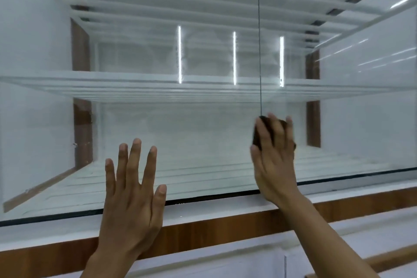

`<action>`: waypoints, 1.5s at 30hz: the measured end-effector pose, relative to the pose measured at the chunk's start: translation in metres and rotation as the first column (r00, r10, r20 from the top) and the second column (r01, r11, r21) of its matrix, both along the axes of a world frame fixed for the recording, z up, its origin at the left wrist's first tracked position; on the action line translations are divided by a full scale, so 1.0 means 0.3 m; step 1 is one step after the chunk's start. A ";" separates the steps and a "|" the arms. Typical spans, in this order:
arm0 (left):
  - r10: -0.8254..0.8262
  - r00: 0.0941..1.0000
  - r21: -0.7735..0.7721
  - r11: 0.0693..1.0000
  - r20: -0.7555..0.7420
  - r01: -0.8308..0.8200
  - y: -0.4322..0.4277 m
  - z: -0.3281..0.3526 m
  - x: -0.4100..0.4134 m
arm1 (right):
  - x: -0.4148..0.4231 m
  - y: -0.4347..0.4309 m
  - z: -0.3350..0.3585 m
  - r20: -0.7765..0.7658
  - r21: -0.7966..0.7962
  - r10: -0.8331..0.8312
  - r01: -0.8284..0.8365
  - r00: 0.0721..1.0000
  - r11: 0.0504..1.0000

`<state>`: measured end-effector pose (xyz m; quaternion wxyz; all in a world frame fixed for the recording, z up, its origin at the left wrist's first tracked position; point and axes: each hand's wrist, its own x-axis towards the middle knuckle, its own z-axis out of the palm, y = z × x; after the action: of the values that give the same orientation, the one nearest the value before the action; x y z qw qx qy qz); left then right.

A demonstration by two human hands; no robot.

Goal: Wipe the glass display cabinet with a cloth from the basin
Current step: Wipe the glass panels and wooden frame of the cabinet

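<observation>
The glass display cabinet [203, 137] fills the view, with a glass shelf across its middle and a vertical pane seam right of centre. My right hand [274, 160] presses a dark brown cloth [269, 130] flat against the lower right part of the glass, fingers straight and spread over it. Only the cloth's upper edge and sides show around my fingers. My left hand [133, 192] lies flat on the lower glass left of centre, fingers spread, holding nothing.
A white ledge with a wooden trim strip [203, 228] runs below the glass. White lower cabinet fronts [225, 264] sit beneath it. Brown wooden panels [82, 133] line the cabinet's inner sides. Light strips reflect in the glass. The basin is not in view.
</observation>
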<state>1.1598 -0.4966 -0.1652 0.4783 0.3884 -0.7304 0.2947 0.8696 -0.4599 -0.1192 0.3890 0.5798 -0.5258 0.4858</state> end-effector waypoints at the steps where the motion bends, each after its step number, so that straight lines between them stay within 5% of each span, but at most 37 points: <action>1: -0.003 1.000 0.001 1.000 0.001 0.003 0.001 0.000 0.003 | 0.013 -0.016 0.015 -0.216 0.001 -0.021 0.022 0.976 1.000; 3: -0.003 1.000 0.000 1.000 0.013 0.003 0.000 0.002 0.006 | -0.010 -0.022 0.061 -0.418 -0.003 -0.036 0.039 0.908 0.999; 7: 0.029 0.996 -0.034 0.999 0.081 -0.026 -0.017 0.022 0.033 | -0.035 -0.024 0.231 0.129 -0.123 -0.027 0.043 0.991 0.991; 8: 0.052 0.993 -0.055 0.997 0.105 -0.046 -0.025 0.037 0.050 | 0.012 -0.027 0.254 0.144 -0.126 -0.018 0.036 0.989 0.991; 11: 0.082 0.988 -0.099 0.993 0.131 -0.070 -0.044 0.078 0.115 | 0.286 -0.063 0.147 -0.240 -0.089 0.022 -0.045 0.970 0.995; 14: 0.103 0.992 -0.105 0.990 0.076 -0.095 -0.051 0.080 0.212 | 0.494 -0.065 -0.087 -0.700 0.061 0.064 -0.029 0.712 0.998; 16: 0.160 0.985 -0.097 0.983 0.065 -0.153 -0.064 0.051 0.305 | 0.461 -0.061 -0.077 -0.824 0.086 0.063 0.015 0.563 0.996; 17: 0.188 0.980 -0.091 0.979 0.060 -0.183 -0.071 0.038 0.356 | 0.439 -0.069 -0.021 -0.808 0.067 0.055 -0.001 0.586 0.998; 20: 0.237 0.971 -0.084 0.968 0.019 -0.235 -0.091 0.033 0.482 | 0.461 -0.105 0.240 -0.467 -0.055 0.038 -0.072 0.883 0.996; 22: 0.250 0.968 -0.090 0.964 -0.008 -0.250 -0.101 0.036 0.531 | 0.601 -0.125 0.323 -0.320 -0.088 0.052 -0.085 0.946 0.993; 24: 0.263 0.964 -0.093 0.960 -0.027 -0.265 -0.099 0.039 0.571 | 0.746 -0.165 0.234 -0.542 -0.042 0.084 -0.127 0.836 0.991; 26: 0.296 0.955 -0.098 0.950 -0.017 -0.297 -0.100 0.044 0.625 | 0.827 -0.172 0.072 -0.818 0.074 0.126 -0.114 0.561 0.991; 28: 0.325 0.945 -0.115 0.941 0.041 -0.319 -0.095 0.050 0.692 | 0.823 -0.162 0.025 -0.903 0.099 0.114 -0.059 0.415 0.993; 29: 0.340 0.938 -0.131 0.935 0.068 -0.329 -0.092 0.056 0.726 | 0.813 -0.168 0.072 -0.894 0.060 0.087 -0.073 0.441 0.995; 32: 0.376 0.924 -0.172 0.917 0.072 -0.360 -0.088 0.094 0.826 | 0.847 -0.181 0.327 -0.609 -0.071 0.047 -0.113 0.792 0.991; 34: 0.375 0.927 -0.173 0.914 0.017 -0.367 -0.090 0.120 0.883 | 0.950 -0.190 0.425 -0.485 -0.071 0.062 -0.110 0.872 0.991; 36: 0.297 0.954 -0.153 0.941 -0.046 -0.300 -0.102 0.116 0.913 | 1.071 -0.222 0.354 -0.653 -0.053 0.078 -0.148 0.754 0.988; 39: 0.158 0.984 -0.143 0.975 -0.087 -0.169 -0.123 0.079 0.917 | 1.118 -0.205 0.091 -0.945 0.171 0.203 -0.144 0.256 0.975; 41: 0.126 0.988 -0.145 0.980 -0.093 -0.139 -0.132 0.073 0.920 | 1.077 -0.188 0.069 -0.980 0.161 0.171 -0.098 0.101 0.982; 42: 0.121 0.988 -0.145 0.980 -0.097 -0.134 -0.135 0.075 0.922 | 1.063 -0.201 0.119 -0.982 0.098 0.118 -0.138 0.147 0.986; 45: 0.107 0.988 -0.151 0.981 -0.112 -0.123 -0.137 0.076 0.917 | 1.100 -0.236 0.382 -0.770 -0.069 0.056 -0.170 0.635 0.983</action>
<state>1.4350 -0.5378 -0.1426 0.5267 0.4057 -0.6556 0.3580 1.1997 -0.5306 -0.0046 0.5816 0.7347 -0.2407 0.2531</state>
